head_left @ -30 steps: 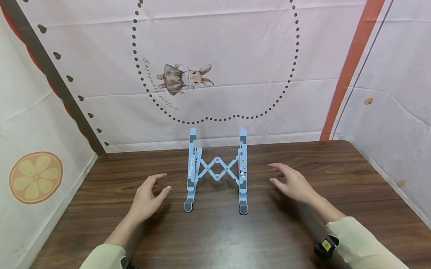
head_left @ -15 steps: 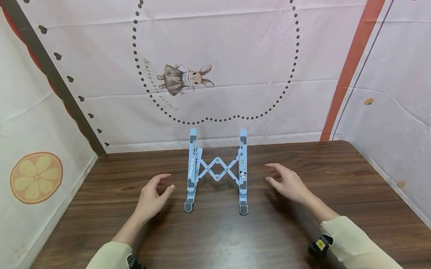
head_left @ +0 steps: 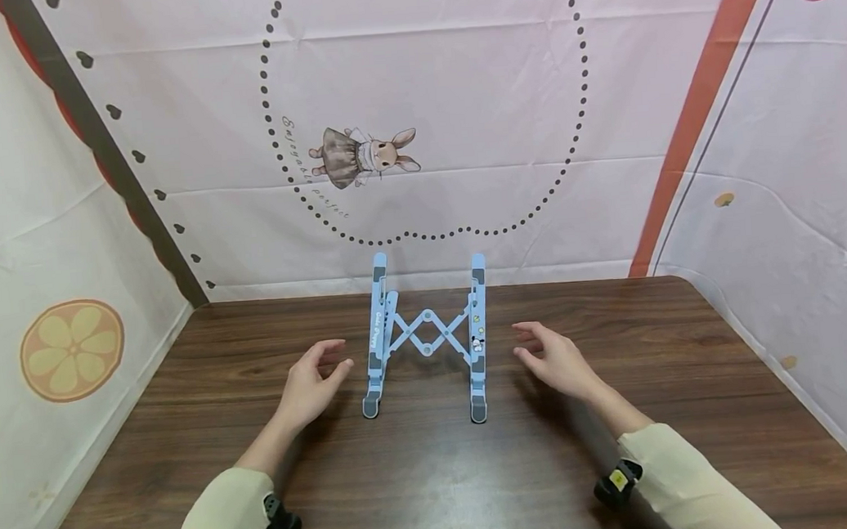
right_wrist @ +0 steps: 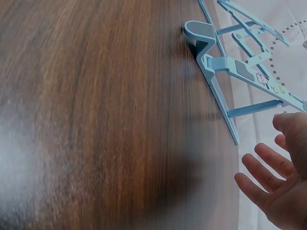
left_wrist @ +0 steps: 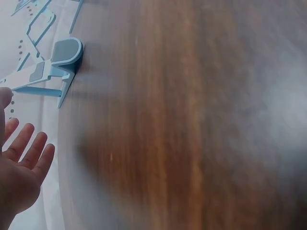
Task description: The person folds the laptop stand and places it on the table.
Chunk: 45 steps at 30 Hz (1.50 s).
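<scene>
A light blue folding laptop stand (head_left: 475,314) stands unfolded in the middle of the table, its two long side arms joined by a crossed lattice. Grey pads cover parts of the arms, and small cartoon prints mark the right one. My left hand (head_left: 312,384) hovers just left of the stand, thumb and fingers apart and relaxed, touching nothing. On the other side my right hand (head_left: 559,361) is held in the same way, a short gap from the right arm. Both wrist views show the stand's hooked front ends (left_wrist: 67,50) near the loosely spread fingers (right_wrist: 261,175).
The dark wood-grain table (head_left: 439,485) reaches back to a printed white cloth (head_left: 471,105) hung behind it. Similar cloth closes in the left and right sides. Each wrist carries a small black camera (head_left: 619,483) over a pale sleeve.
Both hands have drifted inward, the left one to the right and the right one to the left, narrowing their gaps to the laptop stand. The stand stays where it was.
</scene>
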Tool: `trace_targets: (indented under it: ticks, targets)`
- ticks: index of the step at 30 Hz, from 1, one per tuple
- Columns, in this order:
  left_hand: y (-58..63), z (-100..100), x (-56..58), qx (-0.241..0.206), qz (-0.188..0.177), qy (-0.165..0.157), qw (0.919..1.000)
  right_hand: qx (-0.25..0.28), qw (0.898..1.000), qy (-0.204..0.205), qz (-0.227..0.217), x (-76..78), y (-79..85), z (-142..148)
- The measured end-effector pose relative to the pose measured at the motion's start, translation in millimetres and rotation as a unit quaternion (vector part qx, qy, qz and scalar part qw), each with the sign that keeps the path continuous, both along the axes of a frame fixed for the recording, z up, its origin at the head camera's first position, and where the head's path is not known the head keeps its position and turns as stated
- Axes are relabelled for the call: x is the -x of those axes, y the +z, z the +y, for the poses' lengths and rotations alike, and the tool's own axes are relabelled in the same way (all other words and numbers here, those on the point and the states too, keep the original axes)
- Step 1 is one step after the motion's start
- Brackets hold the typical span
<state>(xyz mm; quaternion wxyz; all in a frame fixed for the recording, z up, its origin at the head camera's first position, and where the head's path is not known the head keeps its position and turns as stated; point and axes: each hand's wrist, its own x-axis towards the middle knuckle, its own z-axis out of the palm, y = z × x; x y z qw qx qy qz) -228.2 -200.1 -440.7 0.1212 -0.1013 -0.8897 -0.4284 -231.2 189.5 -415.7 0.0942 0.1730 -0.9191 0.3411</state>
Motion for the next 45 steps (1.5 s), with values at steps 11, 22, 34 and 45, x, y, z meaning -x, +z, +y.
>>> trace_targets:
  ticks: [11, 22, 34, 45]
  targets:
    - [-1.1, 9, 6.8, -0.032, -0.021, 0.008, 0.9992, 0.01, 1.0, 0.003, -0.025, 0.9, -3.1, -11]
    - [-0.5, 20, 12.2, -0.034, -0.06, 0.027, 0.9972, 0.036, 0.998, -0.005, -0.05, 2.4, -6.6, -24]
    - [0.8, 32, 16.4, -0.06, -0.072, 0.021, 0.9954, 0.071, 0.995, -0.017, -0.069, 1.2, -4.0, -39]
    - [0.6, 40, 20.5, -0.076, -0.088, 0.033, 0.9927, 0.139, 0.983, -0.023, -0.117, 1.8, -9.2, -52]
